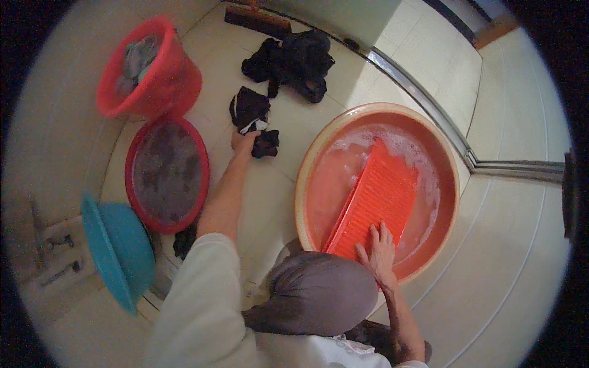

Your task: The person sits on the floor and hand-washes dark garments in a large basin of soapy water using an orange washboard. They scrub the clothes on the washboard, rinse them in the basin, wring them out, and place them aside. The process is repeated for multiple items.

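Observation:
My left hand (245, 140) reaches forward over the tiled floor and grips a dark cloth item (251, 109) with a white patch. Parts of the cloth stick out on both sides of my fist. On the right, my right hand (381, 250) rests with spread fingers on the lower end of a red ridged washboard (384, 193). The washboard leans inside a large orange-brown basin (300, 198), its far end in soapy water (338, 177). White suds (428, 156) line the far and right side of the water.
A heap of black cloth (294, 60) lies ahead near a broom head (257, 20). To the left are a tilted red tub (184, 87) holding grey cloth, a dark red basin (205, 172) of murky water, and a teal basin (129, 250) on edge. A metal door track (418, 103) borders the right.

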The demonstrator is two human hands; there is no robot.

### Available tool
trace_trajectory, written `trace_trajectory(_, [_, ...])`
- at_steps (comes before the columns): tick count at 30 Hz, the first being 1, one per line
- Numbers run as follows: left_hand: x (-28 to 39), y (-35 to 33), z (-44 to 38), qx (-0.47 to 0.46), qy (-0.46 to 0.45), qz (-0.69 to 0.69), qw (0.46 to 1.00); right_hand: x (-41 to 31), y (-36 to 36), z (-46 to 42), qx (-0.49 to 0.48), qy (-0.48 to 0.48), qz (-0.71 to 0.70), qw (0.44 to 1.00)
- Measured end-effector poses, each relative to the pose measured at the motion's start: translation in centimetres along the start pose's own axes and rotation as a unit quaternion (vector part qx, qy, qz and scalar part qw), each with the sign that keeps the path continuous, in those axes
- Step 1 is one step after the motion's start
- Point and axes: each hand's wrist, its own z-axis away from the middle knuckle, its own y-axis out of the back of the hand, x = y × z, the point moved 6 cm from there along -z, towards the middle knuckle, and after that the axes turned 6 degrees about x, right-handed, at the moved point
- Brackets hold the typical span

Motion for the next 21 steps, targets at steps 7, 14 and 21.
trace_trajectory(7, [20.8, 1.9, 13.5, -0.334, 0.062, 0.113, 0.934, 4.1, 0.7, -1.9, -0.120, -0.044, -0.088, 0.988])
trace_trajectory(14, [33.2, 2.9, 27.5, -0.558, -0.058, -0.042, 0.827, -6.2, 14.2, -9.1, 0.256, 0.112, -0.414, 0.866])
trace_trajectory(21, [30.6, -5.6, 37.3, -0.674, -0.185, -0.210, 0.684, 1.5, 15.8, -5.8, 0.296, -0.072, -0.718, 0.626])
